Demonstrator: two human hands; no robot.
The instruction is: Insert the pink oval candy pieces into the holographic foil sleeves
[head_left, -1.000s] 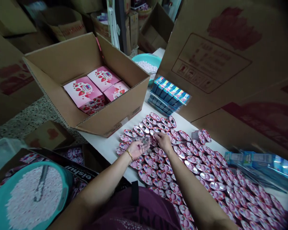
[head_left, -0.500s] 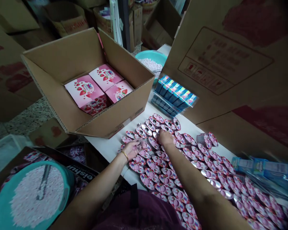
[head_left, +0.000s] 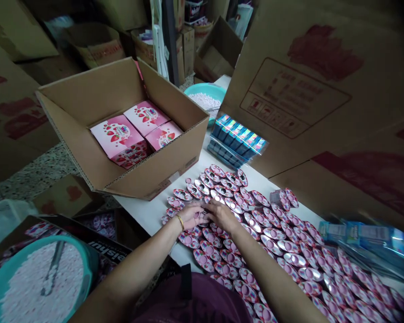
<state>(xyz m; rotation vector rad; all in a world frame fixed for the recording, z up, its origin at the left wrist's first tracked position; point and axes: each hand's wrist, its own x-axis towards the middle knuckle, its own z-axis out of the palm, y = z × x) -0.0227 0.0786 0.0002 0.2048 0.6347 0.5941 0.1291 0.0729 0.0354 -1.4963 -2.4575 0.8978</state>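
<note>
Oval containers with red-and-pink patterned tops stand in packed rows. Many have a round pink cap in the middle; a few at the far end show a dark round hole. My left hand, with a gold bracelet at the wrist, is turned palm up over the left rows. Its curled fingers cup what look like small pink caps, partly hidden. My right hand reaches over with fingers closed together at the left fingertips; what it pinches is hidden. One loose pink cap lies at the far left of the rows.
An open carton with pink strawberry-printed boxes stands at the back left. A teal basin of pale pellets with a metal scoop sits lower left. Blue packs and a large carton line the right side.
My right hand has moved left and nearer from the far containers to meet my left hand. More container tops in the middle now look bare and silvery. The camera view has shifted slightly.
</note>
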